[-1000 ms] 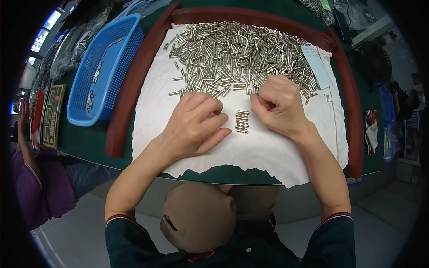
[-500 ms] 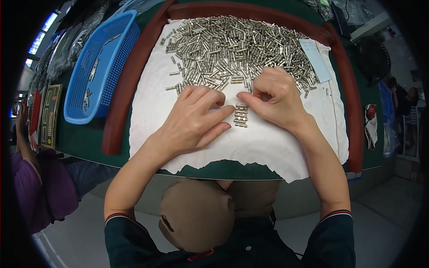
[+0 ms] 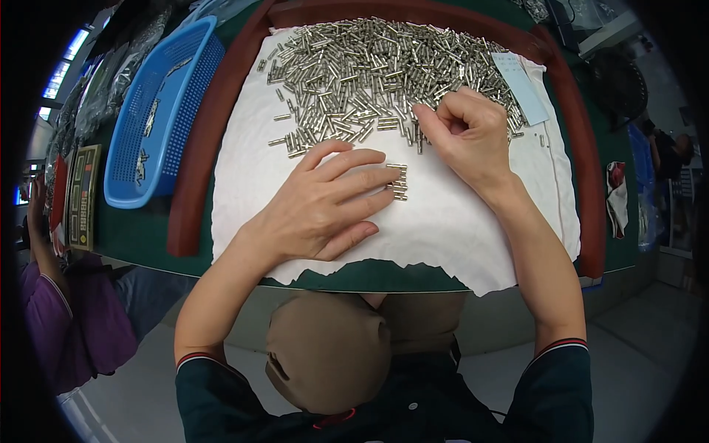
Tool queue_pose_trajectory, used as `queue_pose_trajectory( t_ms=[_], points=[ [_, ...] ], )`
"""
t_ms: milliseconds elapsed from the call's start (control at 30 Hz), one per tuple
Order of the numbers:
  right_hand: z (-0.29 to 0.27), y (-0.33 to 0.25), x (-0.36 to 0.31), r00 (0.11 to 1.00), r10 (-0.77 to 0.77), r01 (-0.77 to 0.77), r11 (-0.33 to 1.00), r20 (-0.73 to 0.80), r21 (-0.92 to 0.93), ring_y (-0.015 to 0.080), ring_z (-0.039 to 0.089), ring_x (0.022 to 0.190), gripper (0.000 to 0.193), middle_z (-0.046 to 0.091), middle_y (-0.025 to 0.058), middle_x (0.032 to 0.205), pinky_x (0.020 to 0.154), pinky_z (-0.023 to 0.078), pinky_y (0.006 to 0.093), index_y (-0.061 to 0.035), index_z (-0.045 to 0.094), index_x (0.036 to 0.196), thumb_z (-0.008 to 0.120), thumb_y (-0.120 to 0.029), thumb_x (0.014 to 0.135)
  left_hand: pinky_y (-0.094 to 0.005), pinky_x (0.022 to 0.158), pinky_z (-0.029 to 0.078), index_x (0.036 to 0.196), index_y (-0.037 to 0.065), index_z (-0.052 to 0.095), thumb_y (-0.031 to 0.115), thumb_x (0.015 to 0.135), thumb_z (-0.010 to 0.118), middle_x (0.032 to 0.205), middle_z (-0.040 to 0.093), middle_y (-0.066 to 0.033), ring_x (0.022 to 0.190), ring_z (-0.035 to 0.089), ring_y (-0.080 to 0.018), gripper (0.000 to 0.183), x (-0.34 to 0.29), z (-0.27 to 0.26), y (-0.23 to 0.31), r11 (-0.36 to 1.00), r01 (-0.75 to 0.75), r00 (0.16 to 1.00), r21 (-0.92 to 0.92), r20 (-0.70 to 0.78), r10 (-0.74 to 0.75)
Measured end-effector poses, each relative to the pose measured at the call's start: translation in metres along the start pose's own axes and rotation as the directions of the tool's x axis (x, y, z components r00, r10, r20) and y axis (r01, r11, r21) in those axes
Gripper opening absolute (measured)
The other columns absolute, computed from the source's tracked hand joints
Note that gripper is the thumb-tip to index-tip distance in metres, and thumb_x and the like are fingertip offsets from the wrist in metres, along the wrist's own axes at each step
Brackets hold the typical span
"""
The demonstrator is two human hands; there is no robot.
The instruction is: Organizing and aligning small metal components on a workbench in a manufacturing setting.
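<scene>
A short stack of slim, shiny metal pins (image 3: 401, 193) lies side by side on the white cloth. My left hand (image 3: 329, 196) is open, its fingers stretched out; two fingertips rest on or just over those pins and partly cover them. Beyond them a large heap of the same kind of pins (image 3: 362, 66) spreads across the far part of the cloth. At the heap's near right edge is my right hand (image 3: 473, 140), its fingers curled in and its thumb pointing at the pins. Whatever it pinches is hidden. A small group of pins (image 3: 388, 123) lies neatly side by side at the heap's near edge.
A dark red wooden frame (image 3: 193, 199) borders the cloth (image 3: 443, 255) on three sides. Left of it stands a blue perforated basket (image 3: 118, 196) with a few metal pieces inside. A pale blue paper slip (image 3: 523, 92) lies at the right. Another person (image 3: 88, 317) sits at far left.
My right hand has moved away from the pin stack, right and outward to the heap's edge. The left hand's fingers have spread over the stack.
</scene>
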State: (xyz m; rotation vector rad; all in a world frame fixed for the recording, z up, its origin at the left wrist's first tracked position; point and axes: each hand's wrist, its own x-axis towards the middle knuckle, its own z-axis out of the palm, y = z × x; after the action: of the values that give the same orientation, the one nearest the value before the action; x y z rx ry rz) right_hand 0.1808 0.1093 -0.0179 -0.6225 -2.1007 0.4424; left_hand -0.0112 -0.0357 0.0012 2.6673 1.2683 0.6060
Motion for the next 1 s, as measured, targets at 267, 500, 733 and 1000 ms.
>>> queue_pose_trajectory(
  t_ms=[267,500,733,1000],
  points=[
    [0.0008,-0.0034,0.0008,0.999,0.035,-0.035,0.999,-0.025,0.008,0.0196,0.049,0.046,0.032,0.048,0.004,0.047,0.044,0.037,0.0342,-0.0064,0.05,0.051,0.074,-0.01,0.072,-0.0452,0.1,0.039,0.112,0.007,0.067,0.025,0.085,0.062,0.123,0.062,-0.0104,0.115,0.055,-0.0295,0.033,-0.0002,0.004,-0.0001,0.996,0.085,0.991,0.018,-0.107,-0.082],
    [0.0009,-0.0033,0.0009,0.999,0.029,-0.028,0.999,-0.016,0.014,0.0202,0.05,0.046,0.031,0.049,0.0047,0.047,0.043,0.038,0.0343,-0.006,0.051,0.051,0.074,-0.01,0.072,-0.0446,0.095,0.04,0.107,0.005,0.069,0.027,0.083,0.064,0.112,0.061,-0.0106,0.106,0.055,-0.0292,0.032,0.0017,0.0034,0.0026,0.997,0.076,0.988,0.033,-0.135,-0.071],
    [0.0012,-0.0025,0.0009,0.999,0.038,-0.038,0.999,-0.007,0.027,0.0202,0.051,0.046,0.031,0.049,0.005,0.047,0.043,0.038,0.0343,-0.0057,0.051,0.052,0.074,-0.01,0.072,-0.0449,0.093,0.04,0.105,0.004,0.068,0.029,0.082,0.065,0.11,0.059,-0.0105,0.103,0.055,-0.0288,0.034,-0.0004,0.0015,0.0031,0.996,0.071,0.992,0.048,-0.11,-0.065],
    [0.0001,-0.0019,0.0004,0.999,0.034,-0.035,0.999,0.015,0.033,0.0151,0.045,0.046,0.032,0.048,0.0037,0.05,0.043,0.034,0.0311,-0.0037,0.052,0.054,0.076,-0.009,0.075,-0.0448,0.093,0.04,0.106,0.004,0.068,0.03,0.082,0.065,0.11,0.06,-0.0104,0.102,0.055,-0.0289,0.035,0.0009,0.0015,0.0037,0.998,0.054,0.993,0.041,-0.108,-0.049]
  ],
)
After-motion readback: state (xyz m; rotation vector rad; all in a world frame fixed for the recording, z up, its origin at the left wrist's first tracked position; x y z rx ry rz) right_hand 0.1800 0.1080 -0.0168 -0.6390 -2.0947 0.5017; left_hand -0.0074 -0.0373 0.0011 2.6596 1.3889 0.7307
